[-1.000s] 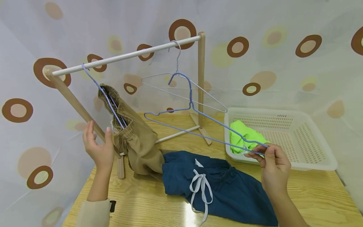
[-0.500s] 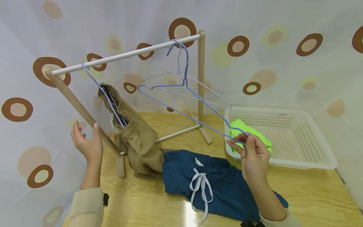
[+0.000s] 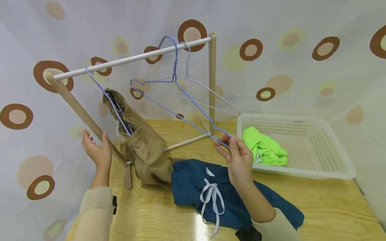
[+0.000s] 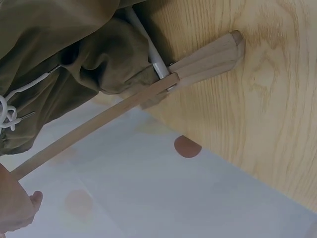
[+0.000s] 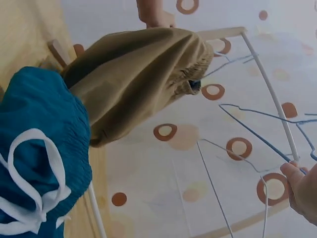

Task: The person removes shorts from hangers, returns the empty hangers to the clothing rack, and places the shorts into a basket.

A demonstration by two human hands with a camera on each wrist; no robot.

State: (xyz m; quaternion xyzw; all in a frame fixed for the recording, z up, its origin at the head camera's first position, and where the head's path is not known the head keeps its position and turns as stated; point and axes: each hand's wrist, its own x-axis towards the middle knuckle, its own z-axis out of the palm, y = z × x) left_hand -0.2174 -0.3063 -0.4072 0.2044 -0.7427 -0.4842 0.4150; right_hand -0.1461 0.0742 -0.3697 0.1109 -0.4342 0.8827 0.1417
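My right hand [image 3: 239, 160] pinches one lower corner of a blue wire hanger [image 3: 193, 100]. The hanger slants up to the left, and its hook overlaps the white rail [image 3: 129, 59] of a clothes rack in the head view. Near the rack's left wooden post [image 3: 79, 110] is my left hand [image 3: 98, 152], its thumb and fingers spread beside the post. Khaki pants [image 3: 147, 147] hang from the rail's left part on a light purple hanger [image 3: 113, 107]. A thin pale hanger [image 3: 211, 95] with no garment hangs farther right. Dark blue pants [image 3: 190, 182] with a white drawstring bow lie on the table.
At the right stands a white plastic basket [image 3: 340, 154] with a bright green garment [image 3: 265, 147] in it. The rack's right post [image 3: 212, 77] rises behind. A patterned cloth [image 3: 301, 77] backs the wooden table [image 3: 325, 207].
My right hand has moved left with the blue hanger, and its hook has risen from below the rail to overlap it. My left hand shifted left, then slightly back right towards the post.
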